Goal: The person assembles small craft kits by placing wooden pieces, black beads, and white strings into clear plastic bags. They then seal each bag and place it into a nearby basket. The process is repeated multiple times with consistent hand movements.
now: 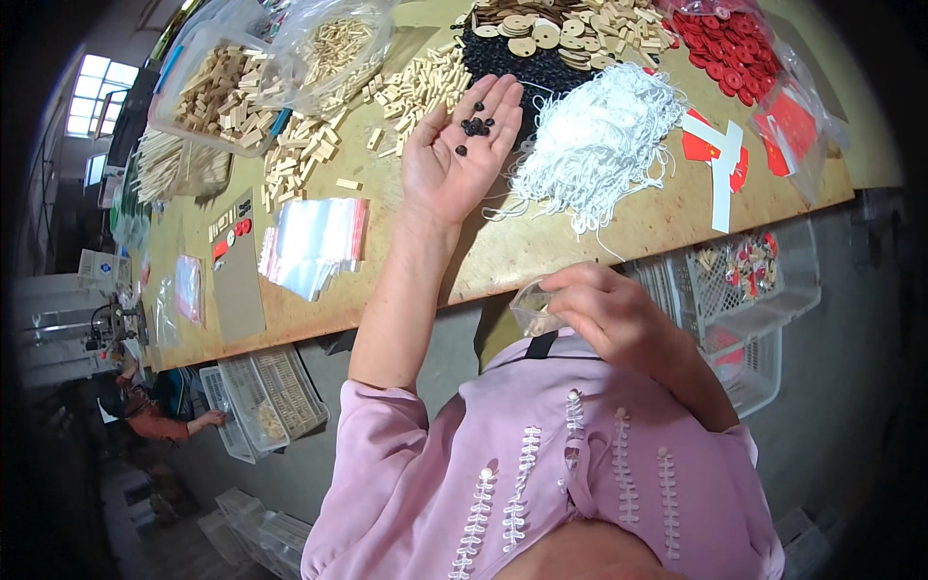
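Observation:
My left hand (452, 164) is held palm up over the table, open with the fingers stretched out. Several small black beads (477, 127) rest loose on its fingers and palm. Lower down, in front of my body, my right hand (594, 304) is closed on the edge of a small clear plastic bag (533, 307). Pale wooden pieces show in the bag's bottom. A heap of black beads (488, 60) spreads behind my left fingertips. Just right of that hand lies a tangled pile of white strings (604, 130).
Wooden blocks (302, 150), a tub of blocks (198, 130), wooden discs (546, 36) and red discs (730, 58) cover the table's back. Zip bags (314, 242) and a sample card (237, 280) lie left. Plastic crates (749, 275) stand below the edge; another person (159, 411) is far left.

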`<action>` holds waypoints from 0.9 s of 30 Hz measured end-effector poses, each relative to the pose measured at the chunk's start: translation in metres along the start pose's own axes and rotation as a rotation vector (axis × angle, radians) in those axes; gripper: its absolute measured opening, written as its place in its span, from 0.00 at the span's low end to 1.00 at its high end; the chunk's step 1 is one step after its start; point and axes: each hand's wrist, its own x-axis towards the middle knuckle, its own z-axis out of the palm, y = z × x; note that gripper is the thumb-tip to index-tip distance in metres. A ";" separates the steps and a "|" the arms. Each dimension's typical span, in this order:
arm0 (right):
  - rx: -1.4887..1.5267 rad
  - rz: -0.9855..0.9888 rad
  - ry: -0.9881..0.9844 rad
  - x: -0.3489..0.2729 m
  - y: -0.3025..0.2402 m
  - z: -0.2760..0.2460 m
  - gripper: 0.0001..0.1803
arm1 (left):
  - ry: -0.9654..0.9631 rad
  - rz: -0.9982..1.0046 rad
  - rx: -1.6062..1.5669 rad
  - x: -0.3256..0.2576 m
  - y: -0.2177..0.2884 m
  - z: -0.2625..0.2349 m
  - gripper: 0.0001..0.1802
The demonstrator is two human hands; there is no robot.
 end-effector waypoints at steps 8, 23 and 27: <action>-0.017 -0.065 0.007 0.004 0.003 0.006 0.11 | -0.003 0.028 0.007 0.000 0.000 0.003 0.37; -0.017 0.018 0.006 0.003 0.000 0.007 0.08 | -0.051 0.099 -0.045 -0.004 -0.005 0.012 0.36; -0.005 0.034 0.008 0.002 0.001 0.008 0.07 | -0.063 0.095 -0.018 -0.001 -0.003 0.007 0.33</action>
